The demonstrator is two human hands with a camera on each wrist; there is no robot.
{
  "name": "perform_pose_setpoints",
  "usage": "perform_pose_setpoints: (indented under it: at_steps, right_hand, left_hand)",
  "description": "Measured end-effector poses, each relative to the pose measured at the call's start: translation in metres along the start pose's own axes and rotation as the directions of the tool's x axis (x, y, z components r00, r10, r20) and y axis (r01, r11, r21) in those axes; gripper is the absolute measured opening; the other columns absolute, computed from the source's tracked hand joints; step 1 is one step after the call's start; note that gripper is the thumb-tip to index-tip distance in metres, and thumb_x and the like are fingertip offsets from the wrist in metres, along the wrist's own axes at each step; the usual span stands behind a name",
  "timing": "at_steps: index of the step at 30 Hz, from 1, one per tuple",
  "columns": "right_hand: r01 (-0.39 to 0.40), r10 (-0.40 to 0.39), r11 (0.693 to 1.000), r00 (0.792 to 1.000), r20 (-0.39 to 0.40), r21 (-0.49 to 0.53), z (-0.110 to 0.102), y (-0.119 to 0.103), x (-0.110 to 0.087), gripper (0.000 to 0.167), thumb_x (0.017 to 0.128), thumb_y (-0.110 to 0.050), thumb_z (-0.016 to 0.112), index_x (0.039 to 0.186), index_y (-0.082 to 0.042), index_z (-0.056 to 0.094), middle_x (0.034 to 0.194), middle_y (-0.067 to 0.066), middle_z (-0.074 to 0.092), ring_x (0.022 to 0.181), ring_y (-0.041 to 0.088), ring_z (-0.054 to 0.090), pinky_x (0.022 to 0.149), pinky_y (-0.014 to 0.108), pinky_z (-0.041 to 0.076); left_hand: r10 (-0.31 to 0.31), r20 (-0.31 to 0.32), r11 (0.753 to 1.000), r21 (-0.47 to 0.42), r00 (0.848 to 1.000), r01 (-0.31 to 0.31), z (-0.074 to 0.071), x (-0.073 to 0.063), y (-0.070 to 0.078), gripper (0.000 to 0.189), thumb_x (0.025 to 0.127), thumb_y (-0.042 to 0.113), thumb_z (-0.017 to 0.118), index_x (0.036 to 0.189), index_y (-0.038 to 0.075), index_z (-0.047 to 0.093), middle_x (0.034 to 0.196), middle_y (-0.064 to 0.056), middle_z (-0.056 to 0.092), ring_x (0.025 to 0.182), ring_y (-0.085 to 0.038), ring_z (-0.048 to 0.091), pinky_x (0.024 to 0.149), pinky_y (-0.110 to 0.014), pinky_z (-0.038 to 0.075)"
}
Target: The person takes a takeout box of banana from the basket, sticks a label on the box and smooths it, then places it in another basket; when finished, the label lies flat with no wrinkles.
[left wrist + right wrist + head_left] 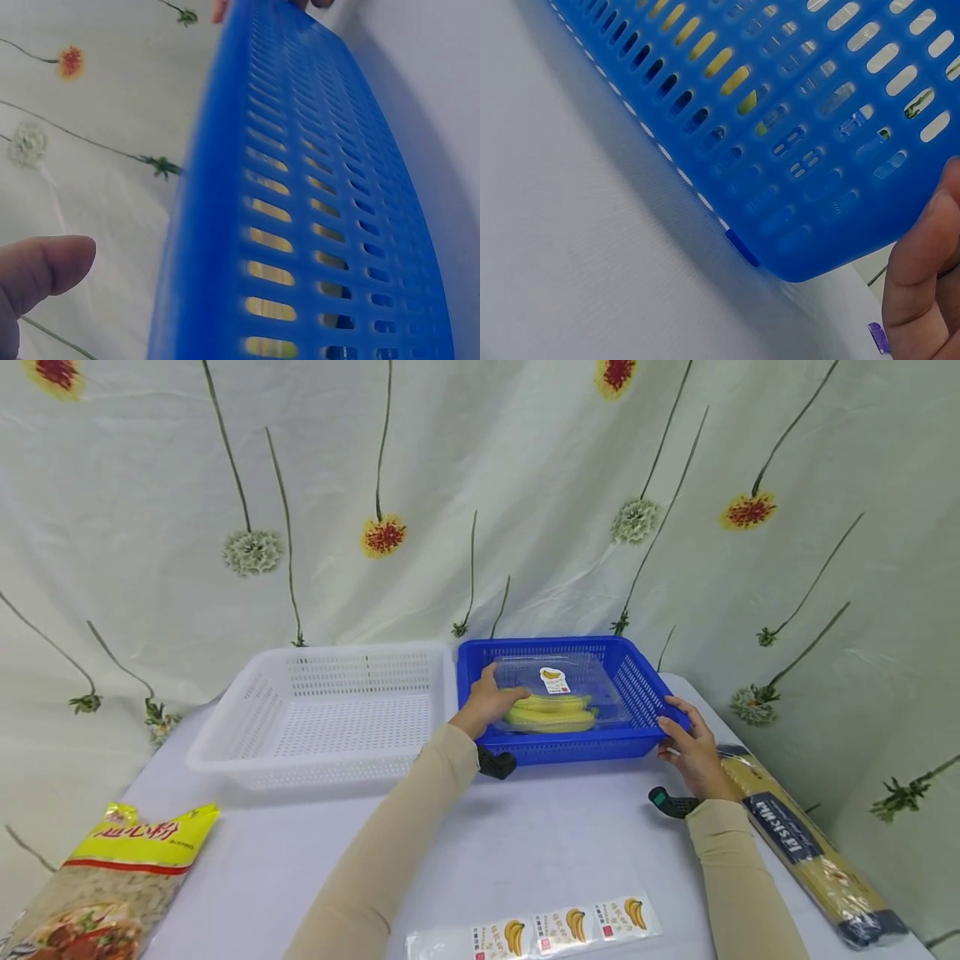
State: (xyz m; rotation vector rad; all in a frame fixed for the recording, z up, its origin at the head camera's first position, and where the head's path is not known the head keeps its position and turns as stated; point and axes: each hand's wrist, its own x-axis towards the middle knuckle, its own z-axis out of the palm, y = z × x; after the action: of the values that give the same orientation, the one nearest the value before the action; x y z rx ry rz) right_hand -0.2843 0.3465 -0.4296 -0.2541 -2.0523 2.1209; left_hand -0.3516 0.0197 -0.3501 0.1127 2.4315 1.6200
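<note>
A clear plastic box (592,675) with yellow bananas (551,720) inside and a banana label (554,680) on its lid sits in the blue basket (577,752). My left hand (489,703) is at the left side of the box, thumb stretched out over its edge. In the left wrist view the thumb (56,270) is straight and apart from the basket's rim; the other fingers are mostly hidden. At the basket's front right corner, my right hand (693,752) grips the rim between thumb and fingers. Bananas show through the slots in the right wrist view.
Left of the blue basket stands a white basket (315,768). A bag (120,877) with a yellow top lies at the front left, and a long pack of noodles (802,843) along the right edge. A strip of banana labels (555,931) is in front.
</note>
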Motion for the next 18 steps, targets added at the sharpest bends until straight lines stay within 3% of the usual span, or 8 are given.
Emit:
perform_pose_setpoints:
  at_steps: [4, 8, 13, 16, 18]
  right_hand:
    - [0.004, -0.004, 1.000, 1.000, -0.002, 0.018, 0.001, 0.000, 0.000, 0.033, 0.112, -0.027, 0.062, 0.141, -0.039, 0.053, 0.120, -0.003, 0.054, 0.076, 0.007, 0.058, 0.070, 0.022, 0.051]
    - [-0.006, 0.006, 1.000, 1.000, 0.009, 0.015, 0.001, 0.001, 0.001, 0.037, 0.111, -0.029, 0.063, 0.145, -0.039, 0.051, 0.124, 0.000, 0.051, 0.078, 0.007, 0.058, 0.071, 0.023, 0.051]
    - [-0.007, 0.007, 1.000, 1.000, 0.009, 0.008, 0.001, 0.002, 0.000, 0.040, 0.112, -0.030, 0.061, 0.148, -0.038, 0.048, 0.127, 0.003, 0.049, 0.078, 0.008, 0.057, 0.072, 0.024, 0.051]
    - [-0.005, 0.005, 1.000, 1.000, 0.005, 0.011, 0.001, 0.001, -0.001, 0.039, 0.112, -0.028, 0.060, 0.149, -0.038, 0.048, 0.125, 0.001, 0.049, 0.078, 0.007, 0.057, 0.071, 0.023, 0.051]
    - [-0.004, 0.004, 1.000, 1.000, 0.002, 0.015, 0.001, 0.001, -0.002, 0.038, 0.112, -0.028, 0.060, 0.148, -0.038, 0.048, 0.123, 0.000, 0.051, 0.077, 0.007, 0.057, 0.071, 0.023, 0.051]
  left_hand:
    - [0.052, 0.042, 0.999, -0.014, 0.998, -0.051, -0.008, -0.013, 0.000, 0.090, 0.107, 0.033, 0.069, 0.175, 0.015, 0.013, 0.180, -0.016, 0.015, 0.164, -0.041, 0.019, 0.128, -0.061, 0.026]
    - [0.125, 0.069, 0.990, -0.080, 0.990, -0.120, -0.019, -0.037, -0.006, 0.083, 0.108, 0.034, 0.066, 0.174, 0.015, 0.019, 0.180, -0.013, 0.018, 0.164, -0.038, 0.019, 0.130, -0.056, 0.024]
    - [0.240, 0.123, 0.942, -0.268, 0.963, -0.201, -0.033, -0.073, -0.018, 0.071, 0.112, 0.024, 0.059, 0.172, 0.008, 0.024, 0.178, -0.016, 0.023, 0.163, -0.036, 0.025, 0.128, -0.053, 0.029]
    - [0.268, 0.159, 0.913, -0.356, 0.950, -0.198, -0.043, -0.094, -0.027, 0.066, 0.113, 0.019, 0.055, 0.171, 0.004, 0.025, 0.176, -0.018, 0.028, 0.161, -0.037, 0.031, 0.126, -0.052, 0.034]
    - [0.268, 0.181, 0.907, -0.379, 0.946, -0.184, -0.052, -0.107, -0.033, 0.063, 0.115, 0.021, 0.053, 0.170, 0.004, 0.027, 0.174, -0.018, 0.033, 0.158, -0.037, 0.036, 0.125, -0.050, 0.037]
